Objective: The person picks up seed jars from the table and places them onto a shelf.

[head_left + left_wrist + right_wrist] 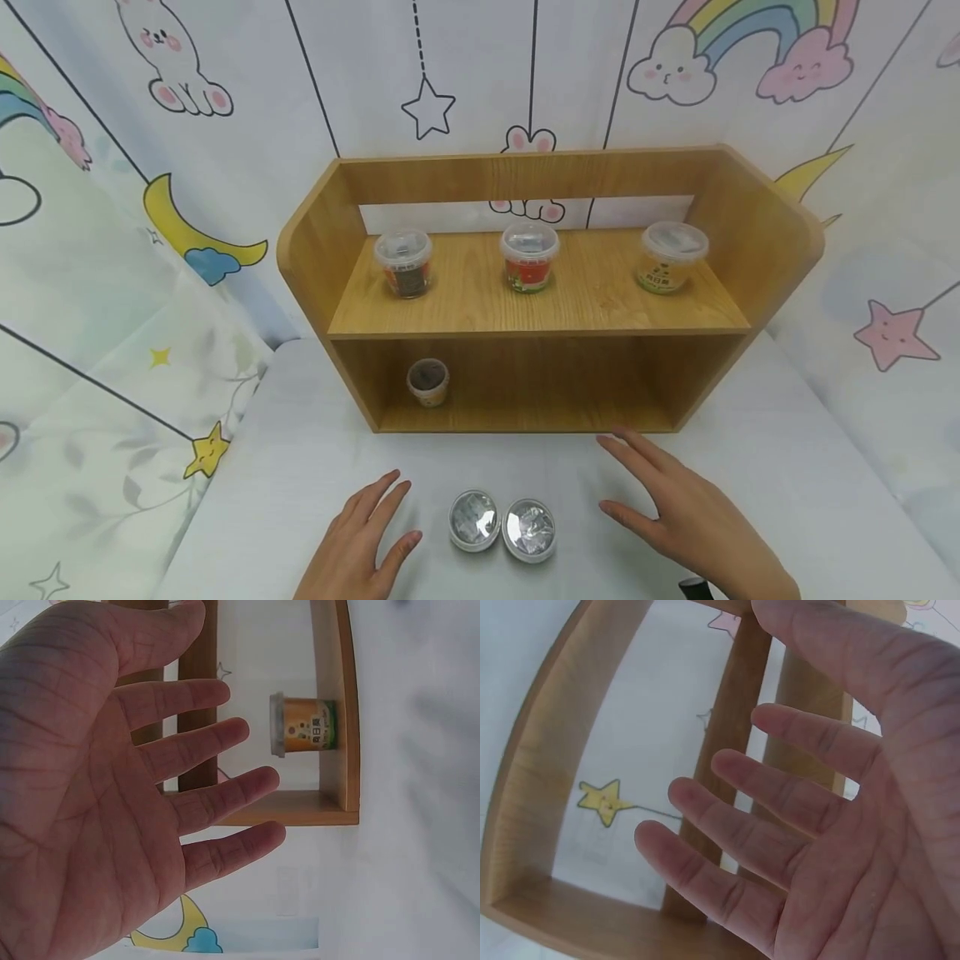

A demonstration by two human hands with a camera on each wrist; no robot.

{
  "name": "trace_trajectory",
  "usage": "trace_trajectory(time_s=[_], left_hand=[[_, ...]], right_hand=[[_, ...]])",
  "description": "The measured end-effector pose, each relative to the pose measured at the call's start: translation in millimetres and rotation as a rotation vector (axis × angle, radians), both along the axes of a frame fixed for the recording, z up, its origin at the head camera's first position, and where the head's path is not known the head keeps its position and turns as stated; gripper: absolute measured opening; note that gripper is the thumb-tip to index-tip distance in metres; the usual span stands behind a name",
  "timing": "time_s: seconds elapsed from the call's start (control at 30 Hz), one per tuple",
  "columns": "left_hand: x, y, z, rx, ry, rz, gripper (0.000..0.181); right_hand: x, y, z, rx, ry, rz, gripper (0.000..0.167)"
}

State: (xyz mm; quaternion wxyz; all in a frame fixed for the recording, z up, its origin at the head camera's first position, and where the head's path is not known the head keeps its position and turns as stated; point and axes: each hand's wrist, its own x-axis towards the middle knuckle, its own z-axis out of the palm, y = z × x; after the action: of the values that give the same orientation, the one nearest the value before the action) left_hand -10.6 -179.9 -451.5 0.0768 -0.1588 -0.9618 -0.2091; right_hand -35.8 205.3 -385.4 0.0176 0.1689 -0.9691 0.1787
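Two round cups with clear lids, a left one (474,521) and a right one (529,531), stand side by side on the white table. To their left is my left hand (358,542), fingers spread, holding nothing; its palm (97,795) fills much of the left wrist view. On the other side, my right hand (686,508) hovers with fingers extended near the shelf's lower front edge. The right wrist view shows that hand's bare palm and fingers (742,832). A small cup (428,382) sits at the left of the lower shelf, also visible as an orange-labelled cup (304,724).
The wooden shelf (540,325) stands at the back. On its upper level are a dark-labelled cup (405,265), a red-labelled cup (529,257) and a yellow-labelled cup (669,257). A black object (696,588) lies by the right wrist. Patterned cloth (112,292) hangs around.
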Motion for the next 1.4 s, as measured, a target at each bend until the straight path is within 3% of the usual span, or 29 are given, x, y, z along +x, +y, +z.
trace_trajectory(time_s=[0.1,0.33,0.53,0.77,0.9,1.13,1.4], left_hand=[[-0.2,1.1,-0.7,0.006,0.011,-0.007,0.059],[-1.0,2.6,-1.6,0.013,0.024,-0.018,0.059],[-0.8,4.0,-0.2,0.005,-0.002,-0.011,0.059],[-0.7,4.0,-0.7,0.002,0.029,-0.021,0.06],[-1.9,3.8,-1.8,0.016,0.048,-0.046,0.062],[-10.7,8.2,-2.7,0.092,-0.041,-0.11,0.078],[-25.4,20.9,-11.4,0.178,-0.205,-0.254,0.091]], right_hand=[[4.5,2,-3.4,-0.002,-0.042,-0.031,0.072],[14.7,6,-13.4,-0.018,0.033,-0.02,0.068],[16.3,6,-14.8,-0.031,0.014,-0.028,0.069],[20.6,5,-17.0,-0.016,0.112,0.001,0.07],[21.9,6,-16.8,-0.02,0.125,0.003,0.07],[23.9,9,-18.1,-0.029,0.092,-0.016,0.07],[26.5,9,-18.7,-0.05,-0.009,-0.054,0.069]])
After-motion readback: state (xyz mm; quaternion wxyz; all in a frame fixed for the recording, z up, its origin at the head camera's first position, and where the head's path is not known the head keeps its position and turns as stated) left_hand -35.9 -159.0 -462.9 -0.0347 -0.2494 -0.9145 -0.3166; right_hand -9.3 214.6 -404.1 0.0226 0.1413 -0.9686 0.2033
